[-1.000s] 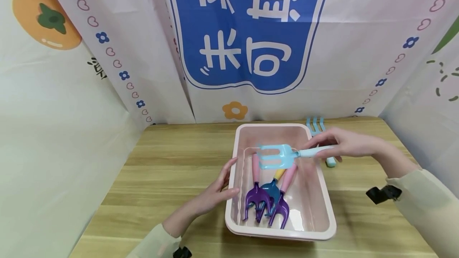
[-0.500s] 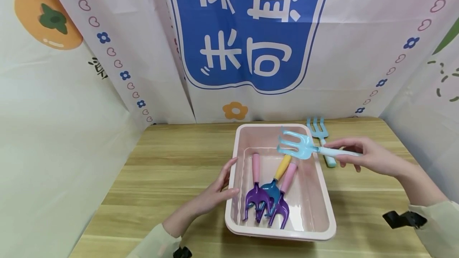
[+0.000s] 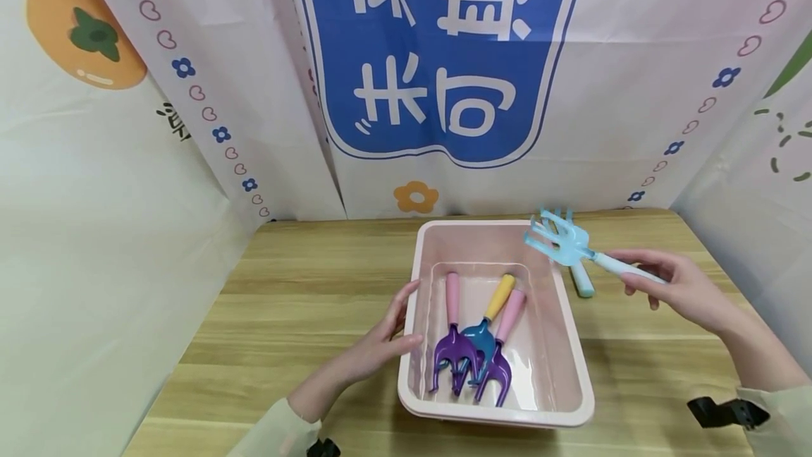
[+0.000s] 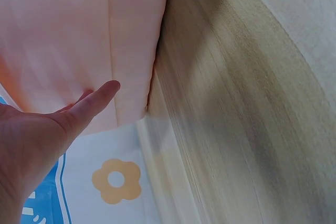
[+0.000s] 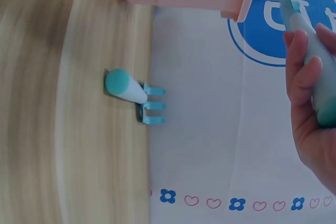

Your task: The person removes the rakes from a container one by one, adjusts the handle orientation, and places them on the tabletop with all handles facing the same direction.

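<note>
My right hand [image 3: 672, 284] grips the pale handle of a light blue hand fork [image 3: 567, 242], raised over the back right corner of a pink plastic bin [image 3: 574, 358]. In the right wrist view, fingers [image 5: 304, 72] curl around that handle. A second light blue hand fork [image 5: 126, 87] lies on the table beside the bin, its tines toward the back cloth. Against the bin's left side rests my left hand [image 3: 380, 344], fingers fairly straight. Inside lie two purple hand forks [image 3: 453, 348] with pink handles and a dark blue hand fork [image 3: 501, 295] with a yellow handle, heads overlapping.
The wooden table [image 3: 285, 316] extends on both sides of the bin. A printed white cloth [image 3: 609, 90] with a blue panel hangs along the back edge. More cloth walls [image 3: 95, 231] close off the left and right.
My right hand has carried the light blue hand fork rightward from over the bin's middle, and the fork's head now tilts up toward the back. The left hand and bin stay in place.
</note>
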